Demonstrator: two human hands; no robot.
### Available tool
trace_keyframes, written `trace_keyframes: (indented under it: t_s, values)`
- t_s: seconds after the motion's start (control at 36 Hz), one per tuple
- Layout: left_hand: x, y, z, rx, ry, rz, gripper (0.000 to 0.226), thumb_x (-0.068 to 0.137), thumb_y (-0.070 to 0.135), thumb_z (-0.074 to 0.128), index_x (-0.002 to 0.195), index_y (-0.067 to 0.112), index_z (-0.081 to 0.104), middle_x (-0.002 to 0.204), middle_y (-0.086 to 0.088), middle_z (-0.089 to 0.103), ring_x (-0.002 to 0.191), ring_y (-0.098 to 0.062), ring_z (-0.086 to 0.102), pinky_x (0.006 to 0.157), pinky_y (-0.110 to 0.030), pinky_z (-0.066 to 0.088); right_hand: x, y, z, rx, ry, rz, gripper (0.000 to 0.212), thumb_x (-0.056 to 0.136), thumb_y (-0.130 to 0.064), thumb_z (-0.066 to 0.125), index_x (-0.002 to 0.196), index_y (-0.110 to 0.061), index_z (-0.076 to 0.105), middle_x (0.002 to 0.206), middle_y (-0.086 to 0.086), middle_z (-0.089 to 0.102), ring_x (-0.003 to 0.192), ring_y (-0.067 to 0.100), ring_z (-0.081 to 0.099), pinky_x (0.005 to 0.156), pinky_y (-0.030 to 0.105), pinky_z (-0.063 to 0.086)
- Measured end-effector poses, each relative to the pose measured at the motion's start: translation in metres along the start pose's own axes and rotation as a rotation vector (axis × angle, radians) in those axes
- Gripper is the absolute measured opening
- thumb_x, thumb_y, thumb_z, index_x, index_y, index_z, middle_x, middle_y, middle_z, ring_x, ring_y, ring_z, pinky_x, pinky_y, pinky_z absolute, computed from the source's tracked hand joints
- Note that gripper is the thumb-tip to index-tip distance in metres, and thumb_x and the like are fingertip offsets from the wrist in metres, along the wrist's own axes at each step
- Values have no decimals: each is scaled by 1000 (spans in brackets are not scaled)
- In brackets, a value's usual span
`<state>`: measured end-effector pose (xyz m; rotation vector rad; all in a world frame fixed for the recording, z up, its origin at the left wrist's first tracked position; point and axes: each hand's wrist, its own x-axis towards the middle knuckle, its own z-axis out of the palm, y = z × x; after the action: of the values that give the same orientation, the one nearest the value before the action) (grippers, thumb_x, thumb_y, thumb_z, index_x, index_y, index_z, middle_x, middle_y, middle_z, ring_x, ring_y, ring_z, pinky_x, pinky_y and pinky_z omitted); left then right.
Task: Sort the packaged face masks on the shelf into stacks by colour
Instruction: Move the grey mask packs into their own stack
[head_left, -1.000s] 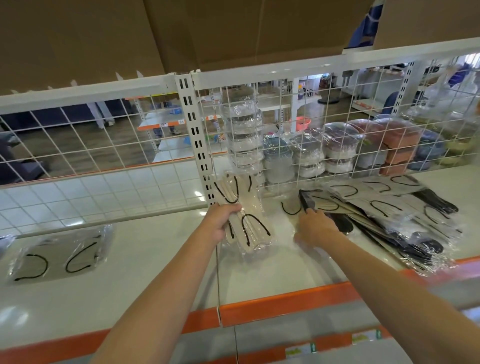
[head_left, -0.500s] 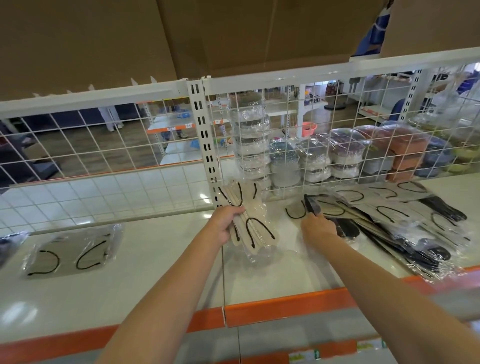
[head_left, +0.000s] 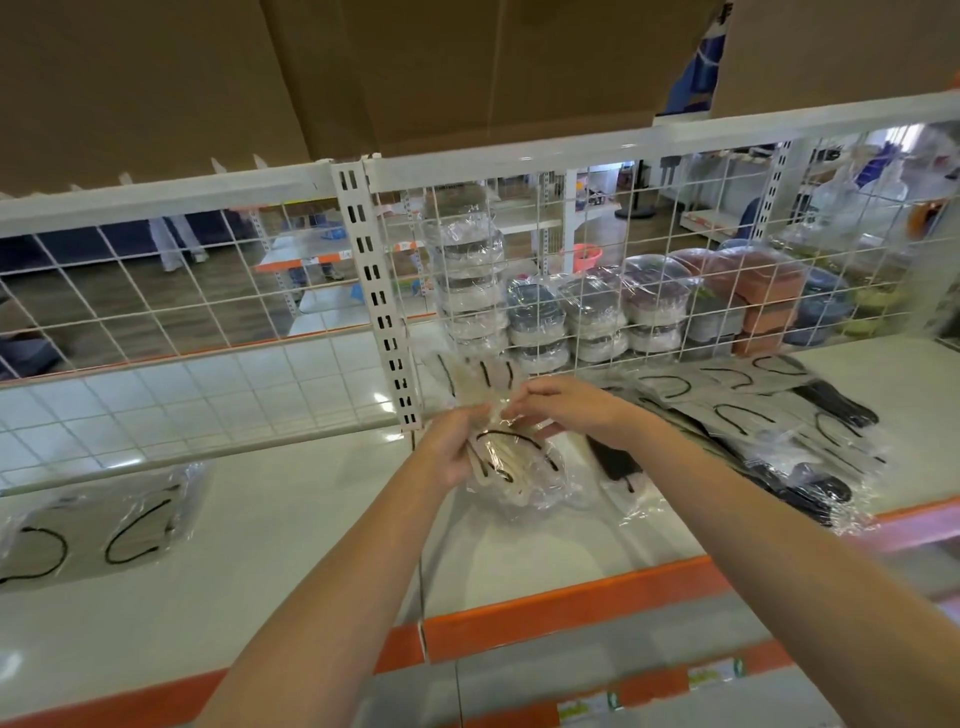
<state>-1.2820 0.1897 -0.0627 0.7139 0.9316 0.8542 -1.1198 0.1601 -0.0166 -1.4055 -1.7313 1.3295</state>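
1. Left hand (head_left: 451, 448): forearm reaches up from the lower edge; the grip grasps the near left edge of a fanned bundle of beige masks (head_left: 511, 457), fingers curled beneath and thumb on top.
2. Right hand (head_left: 563, 404): forearm enters from the lower right, wrist bent inward; its fingertips pinch the bundle's upper edge, just right of the left grip.
3. The beige masks are flat and pale, each in a crinkled, glossy clear sleeve, with thin black ear loops curving across them. They are held slightly above the shelf (head_left: 260, 535), whose top is smooth, white and reflective, edged in front by an orange strip.
4. Just right of the grips, a black mask (head_left: 615, 460) in clear wrap lies on the shelf.
5. Further right, a loose mixed pile (head_left: 779, 431) of grey and black packaged masks spreads out, sleeves overlapping.
6. Well left of the grips, a grey mask stack (head_left: 93, 525) lies flat in shiny film.
7. Beyond the grips stands a white wire grid (head_left: 182, 312) of square mesh with a slotted upright post.
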Motion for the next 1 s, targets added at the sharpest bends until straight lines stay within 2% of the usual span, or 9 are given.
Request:
trace_keyframes:
  t_s: [0.06, 0.22, 0.31, 0.36, 0.42, 0.53, 0.75, 0.83, 1.0]
  values:
    - [3, 0, -4, 79, 114, 16, 16, 91, -6, 45, 106, -7, 51, 90, -19, 58, 74, -27, 62, 64, -39, 54, 2, 10, -9, 5, 95, 8, 19, 96, -16, 50, 102, -4, 63, 111, 11, 67, 101, 21, 64, 82, 27, 51]
    - [5, 3, -20, 119, 246, 48, 60, 86, -8, 53, 140, -9, 28, 91, -21, 60, 65, -24, 67, 52, -31, 56, 13, 56, -38, -625, 359, 170, 18, 93, -16, 48, 84, -8, 61, 85, 4, 60, 87, 21, 55, 72, 26, 39]
    - [4, 6, -28, 146, 239, 52, 48, 85, -6, 58, 129, -11, 40, 102, -25, 64, 75, -24, 69, 57, -33, 56, 10, 83, -45, -806, 376, 316, 30, 96, -23, 44, 117, -7, 59, 116, 10, 62, 106, 27, 57, 89, 32, 45]
    - [1, 7, -31, 139, 202, 29, 21, 87, -4, 57, 107, -8, 54, 80, -17, 66, 61, -21, 68, 58, -33, 57, 1, 96, -43, -847, 374, 390, 42, 95, -30, 50, 130, -7, 49, 130, 12, 55, 117, 29, 52, 98, 36, 43]
    - [-2, 8, -35, 160, 185, 13, 9, 87, 0, 59, 95, -3, 60, 84, -17, 65, 74, -24, 67, 81, -42, 56, -3, 110, -40, -869, 404, 433, 48, 93, -35, 55, 131, -8, 46, 132, 11, 51, 119, 28, 50, 98, 37, 43]
    - [0, 9, -43, 187, 234, 21, 26, 81, 8, 67, 104, -3, 61, 130, -21, 55, 127, -31, 48, 112, -51, 30, -2, 111, -40, -784, 542, 470, 27, 95, -27, 50, 113, -9, 59, 107, 10, 62, 98, 26, 58, 82, 37, 51]
    - [-6, 8, -30, 97, 232, -85, 22, 97, 22, 49, 103, 5, 62, 91, -13, 65, 81, -26, 63, 67, -38, 51, 7, 73, -35, -606, 605, 209, 19, 97, -17, 42, 94, -13, 61, 89, 9, 63, 83, 23, 62, 62, 29, 44]
    - [-6, 6, -23, 81, 249, -71, 30, 98, 26, 45, 113, 5, 60, 100, -15, 65, 87, -28, 63, 69, -40, 51, 8, 47, -24, -274, 586, 29, 18, 97, -19, 48, 103, -12, 64, 94, 6, 67, 86, 23, 67, 77, 37, 56]
    - [-2, 10, -26, -178, -6, -12, 80, 88, 71, 26, 128, 10, 56, 129, -21, 57, 118, -36, 53, 97, -48, 42, -3, 8, -7, 186, 167, -224, 17, 90, 0, 55, 95, -7, 70, 103, 8, 69, 101, 17, 62, 85, 19, 50]
